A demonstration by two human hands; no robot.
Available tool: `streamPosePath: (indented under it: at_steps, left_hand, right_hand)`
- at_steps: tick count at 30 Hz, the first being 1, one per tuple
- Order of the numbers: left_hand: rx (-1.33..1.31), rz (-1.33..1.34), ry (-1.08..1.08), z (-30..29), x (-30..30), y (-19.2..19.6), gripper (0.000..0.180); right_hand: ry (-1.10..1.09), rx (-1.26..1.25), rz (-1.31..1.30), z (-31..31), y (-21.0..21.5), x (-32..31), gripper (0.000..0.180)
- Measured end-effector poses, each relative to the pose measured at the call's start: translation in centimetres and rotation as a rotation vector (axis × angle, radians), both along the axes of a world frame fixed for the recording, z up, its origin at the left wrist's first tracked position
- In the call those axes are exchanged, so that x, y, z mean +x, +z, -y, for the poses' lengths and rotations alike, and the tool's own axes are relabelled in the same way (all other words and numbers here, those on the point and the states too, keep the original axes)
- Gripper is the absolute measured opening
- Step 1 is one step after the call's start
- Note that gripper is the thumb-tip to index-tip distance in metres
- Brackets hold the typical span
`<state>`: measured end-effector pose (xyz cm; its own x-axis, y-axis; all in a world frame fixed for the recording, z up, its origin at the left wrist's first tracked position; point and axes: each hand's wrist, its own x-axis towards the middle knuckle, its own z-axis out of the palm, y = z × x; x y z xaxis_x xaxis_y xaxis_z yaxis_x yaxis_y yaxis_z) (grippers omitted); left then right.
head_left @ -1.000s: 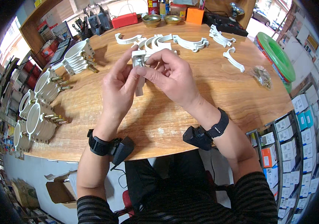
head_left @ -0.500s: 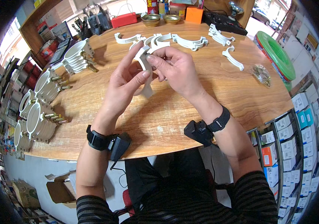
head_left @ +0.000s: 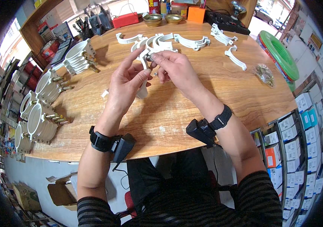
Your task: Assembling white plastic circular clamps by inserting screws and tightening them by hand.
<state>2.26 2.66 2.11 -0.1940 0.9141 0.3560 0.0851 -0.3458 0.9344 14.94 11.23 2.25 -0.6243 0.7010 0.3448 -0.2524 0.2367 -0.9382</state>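
A white half-ring pipe clamp is held over the middle of the table by my left hand, its thumb and fingers closed around the curved body. With thumb and fingertips, my right hand pinches a small metal fastener at the clamp's upper end; the fingers hide most of it, so I cannot tell whether it is a nut or a bolt head. Behind my hands lie loose white clamp halves, some overlapping. One single clamp half rests farther right.
Assembled ring clamps with brass-coloured bolts stand in stacks along the left. A clear bag of metal hardware lies at the right, near green coiled hose. Metal bowls, a red case and an orange box line the back.
The held clamp has turned, and its lower end has shifted left. My right hand has moved slightly lower and its lower fingers have shifted; both hands keep their hold.
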Motion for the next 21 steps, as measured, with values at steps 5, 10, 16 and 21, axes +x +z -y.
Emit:
streamPosePath:
  at_steps: [5,10,16,21]
  left_hand:
    - [-0.025,0.060,0.021,-0.08,-0.09,-0.09,0.048]
    - [-0.023,0.039,0.036,0.00,0.24,-0.03,0.046]
    - [-0.012,0.032,0.025,-0.08,0.18,-0.33,0.045]
    - [-0.053,0.020,0.025,0.01,0.38,-0.22,0.046]
  right_hand:
    - [0.006,-0.047,0.011,-0.01,-0.14,-0.05,0.029]
    - [-0.028,-0.038,0.030,-0.18,-0.50,-0.32,0.028]
    - [-0.012,-0.111,-0.025,0.07,-0.30,-0.24,0.025]
    - [-0.153,-0.018,-0.058,0.38,-0.33,-0.80,0.024]
